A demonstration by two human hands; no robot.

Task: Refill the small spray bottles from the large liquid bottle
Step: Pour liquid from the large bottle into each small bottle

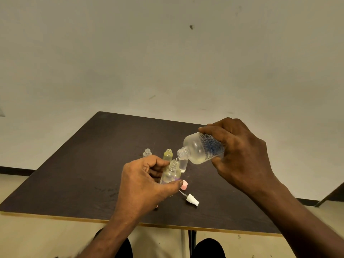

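the left hand (147, 181), nearest the camera, grips a small clear bottle (170, 174) between curled fingers and thumb, tilted, its neck uncapped. just beside its thumb on the dark table (78, 164) lie a pink cap (184, 184) and a white spray pump (192, 199). behind stand a yellowish bottle (167, 155), a clear vial (183, 165) and another small bottle (147, 153), all uncapped. the right hand (240, 155) wraps the large liquid bottle (202, 148), tipped mouth-down over the vial.

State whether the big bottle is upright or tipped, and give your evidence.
Tipped. The right hand holds the big bottle nearly sideways, its uncapped neck angled down over a small open bottle held by the left hand.
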